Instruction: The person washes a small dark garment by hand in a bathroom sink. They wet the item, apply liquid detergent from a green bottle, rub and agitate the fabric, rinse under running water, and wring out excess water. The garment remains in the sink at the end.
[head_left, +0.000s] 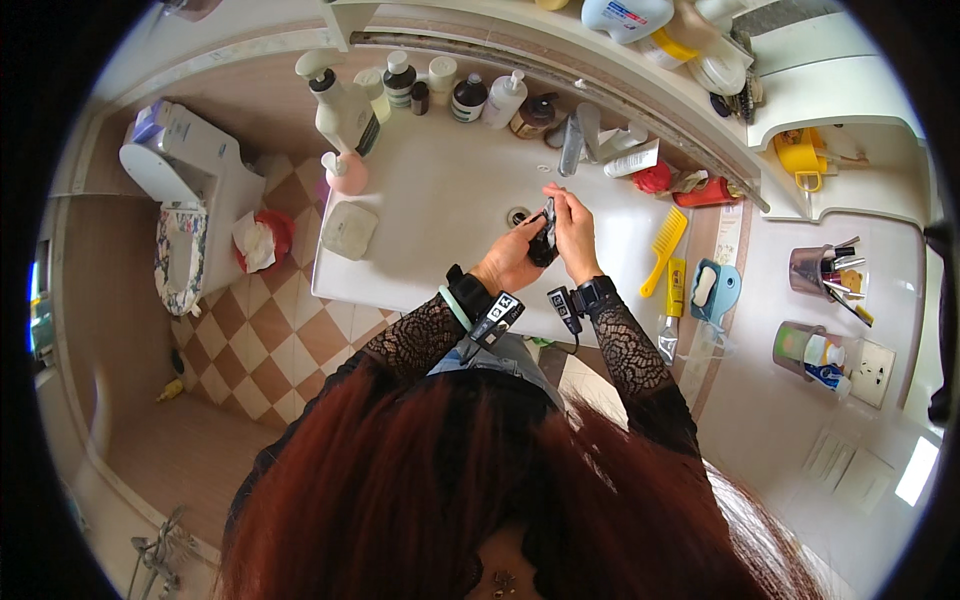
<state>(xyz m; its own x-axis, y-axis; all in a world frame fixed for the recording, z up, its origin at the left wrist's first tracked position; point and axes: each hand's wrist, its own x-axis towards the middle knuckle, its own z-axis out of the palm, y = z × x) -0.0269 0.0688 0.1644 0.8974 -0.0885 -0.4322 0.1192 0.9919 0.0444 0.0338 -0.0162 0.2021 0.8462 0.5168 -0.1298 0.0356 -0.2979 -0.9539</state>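
Observation:
A wet-looking dark cloth (544, 238) is pressed between my two hands over the white washbasin (427, 225). My left hand (511, 259) lies against its left side, the thumb across the cloth. From the right, my right hand (576, 232) closes on it, palm turned inward. Just behind the hands the chrome faucet (571, 146) points toward me, and the drain (517, 216) shows beside my left fingers. How much cloth is hidden in the palms I cannot tell.
Bottles (469, 97) line the basin's back edge. A pink pump bottle (347, 175) and a clear soap box (349, 230) stand at left. To the right lie a yellow comb (665, 247), a yellow tube (676, 289) and a blue soap dish (721, 294). The toilet (214, 165) is far left.

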